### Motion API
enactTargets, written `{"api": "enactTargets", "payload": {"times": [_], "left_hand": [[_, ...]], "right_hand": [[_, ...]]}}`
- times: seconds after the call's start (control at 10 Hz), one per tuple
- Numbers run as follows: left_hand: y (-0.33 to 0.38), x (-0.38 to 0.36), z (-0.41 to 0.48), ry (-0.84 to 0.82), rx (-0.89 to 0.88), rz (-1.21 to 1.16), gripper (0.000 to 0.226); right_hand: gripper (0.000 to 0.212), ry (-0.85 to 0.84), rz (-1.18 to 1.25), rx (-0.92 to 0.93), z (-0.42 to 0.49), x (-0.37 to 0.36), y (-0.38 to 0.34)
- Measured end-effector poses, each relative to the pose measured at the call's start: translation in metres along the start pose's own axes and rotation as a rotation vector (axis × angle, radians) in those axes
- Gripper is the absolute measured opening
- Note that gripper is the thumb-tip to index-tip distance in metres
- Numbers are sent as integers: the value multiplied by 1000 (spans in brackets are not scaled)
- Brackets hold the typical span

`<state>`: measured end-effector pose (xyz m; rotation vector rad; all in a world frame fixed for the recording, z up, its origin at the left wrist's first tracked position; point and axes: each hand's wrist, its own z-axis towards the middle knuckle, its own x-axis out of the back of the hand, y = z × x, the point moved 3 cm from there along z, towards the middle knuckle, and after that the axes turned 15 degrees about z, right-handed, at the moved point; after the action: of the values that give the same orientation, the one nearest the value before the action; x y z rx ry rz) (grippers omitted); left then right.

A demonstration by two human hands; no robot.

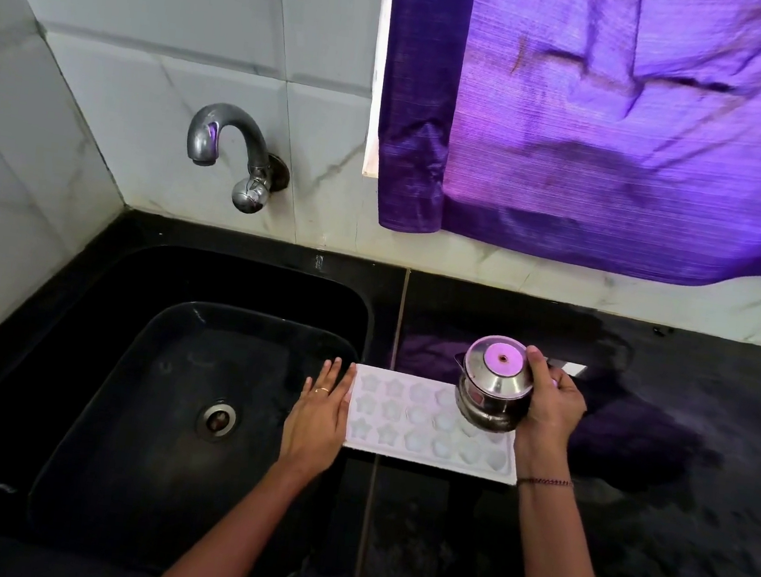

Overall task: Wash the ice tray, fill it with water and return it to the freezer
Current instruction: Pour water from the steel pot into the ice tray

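The ice tray is lying on the tabletop; the left hand, fingers straight, is touching its left end; the right hand, fingers curled, is gripping a steel pot over its right half.

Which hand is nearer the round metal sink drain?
Left. The left hand lies flat at the left end of the white plastic ice tray, right of the round metal drain; the right hand grips a steel pot farther right.
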<state>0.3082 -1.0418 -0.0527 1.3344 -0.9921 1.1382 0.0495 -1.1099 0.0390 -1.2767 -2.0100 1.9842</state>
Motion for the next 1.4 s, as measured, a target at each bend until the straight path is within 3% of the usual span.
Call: {"api": "enactTargets", "payload": {"times": [0.6, 0.9, 1.1, 1.4], "left_hand": [[-1, 0, 0, 7, -1, -6, 71], [-1, 0, 1, 7, -5, 7, 70], [-1, 1, 0, 13, -8, -1, 70], [0, 1, 0, 11, -8, 5, 71]], "right_hand": [[55, -15, -194, 91, 13, 16, -2], [48, -9, -238, 99, 16, 20, 1], [39, -12, -250, 90, 17, 22, 4], [50, 22, -120, 58, 12, 19, -1]]}}
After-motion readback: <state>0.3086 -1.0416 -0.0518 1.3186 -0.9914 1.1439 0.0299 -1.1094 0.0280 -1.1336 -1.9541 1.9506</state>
